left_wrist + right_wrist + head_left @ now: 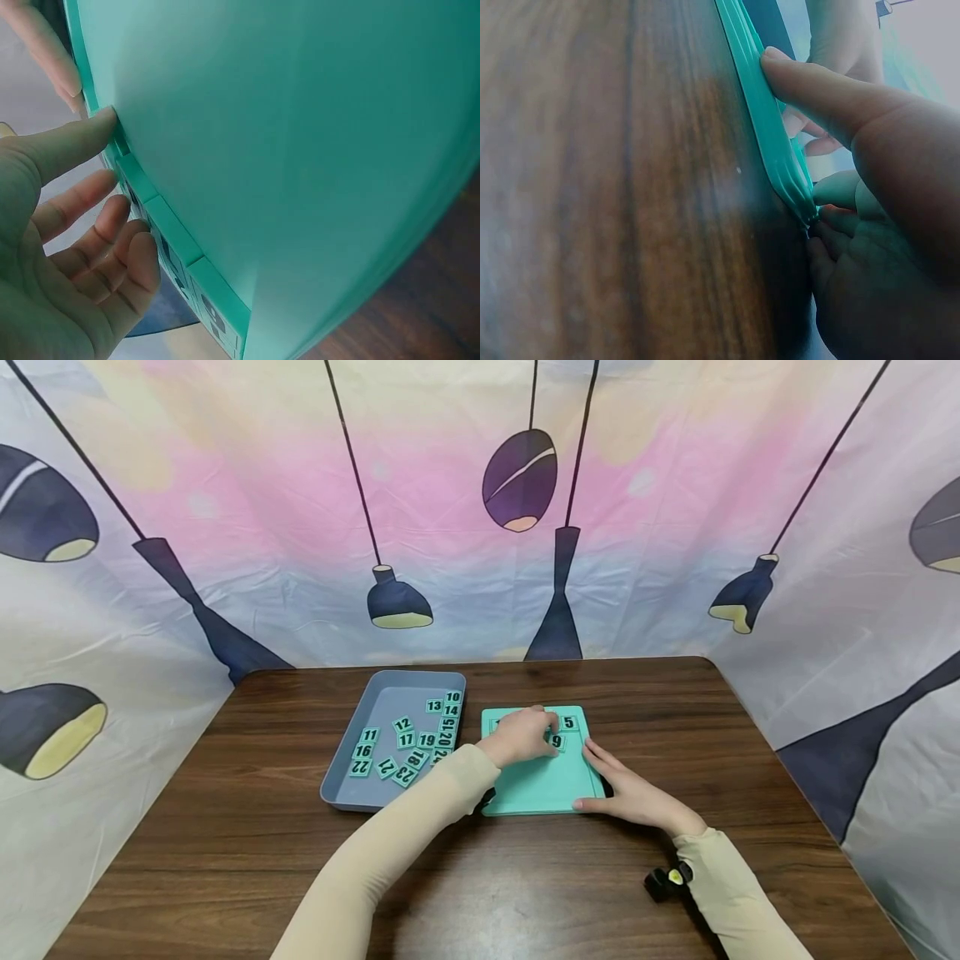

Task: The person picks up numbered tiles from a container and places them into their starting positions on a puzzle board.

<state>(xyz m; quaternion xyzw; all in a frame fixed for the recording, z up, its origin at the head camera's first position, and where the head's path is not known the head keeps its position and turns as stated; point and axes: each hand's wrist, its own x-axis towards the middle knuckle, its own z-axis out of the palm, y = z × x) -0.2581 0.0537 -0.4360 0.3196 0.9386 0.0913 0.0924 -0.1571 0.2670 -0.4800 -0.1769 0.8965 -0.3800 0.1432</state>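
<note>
In the head view a mint-green number puzzle board [543, 789] lies on the table. Numbered tiles, among them a 5 tile [568, 723] and a 9 tile [557, 742], sit in its upper part. My left hand [521, 735] reaches over the board and hides some tiles. Its thumb touches the row of tiles [177, 234] in the left wrist view, the other fingers loosely bent with nothing seen between them. My right hand [633, 789] rests against the board's near right corner, thumb along the front edge and extended fingers along the right side.
A grey-blue tray [352, 797] stands left of the board, with several loose numbered tiles [406, 740] inside, some partly behind my left sleeve. The wooden table [247, 827] ends at a printed cloth backdrop [465, 610].
</note>
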